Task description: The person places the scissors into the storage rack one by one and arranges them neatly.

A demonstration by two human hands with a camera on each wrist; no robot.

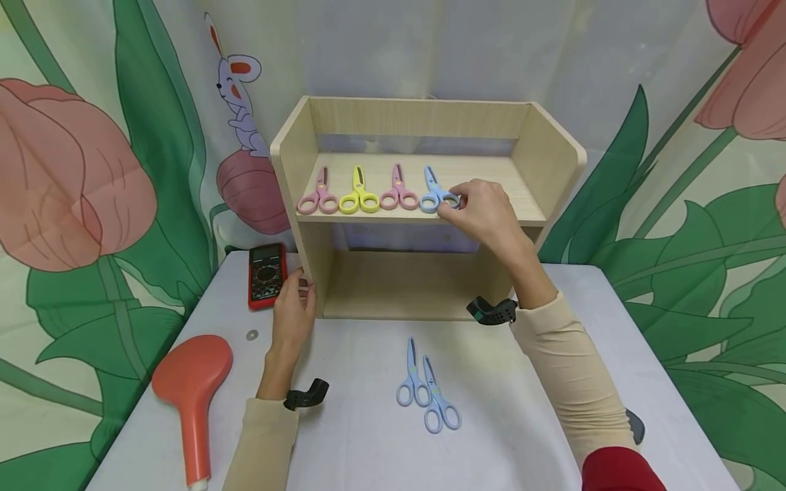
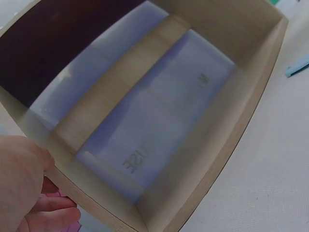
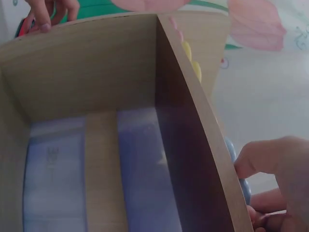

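The left hand [image 1: 293,314] grips the side edge of the wooden shelf [image 1: 417,116]; its curled fingers [image 2: 55,215] are clearer in the left wrist view. On the upper board, the blue scissors [image 1: 437,194] have one handle pinched by the right hand [image 1: 489,217]; only the head view shows their blades. Beneath stands a white worktop [image 1: 362,450]; behind, a tulip-printed curtain [image 1: 491,48].

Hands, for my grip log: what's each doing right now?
Left hand: gripping the wooden shelf at its side.
Right hand: holding the upper blue scissors.
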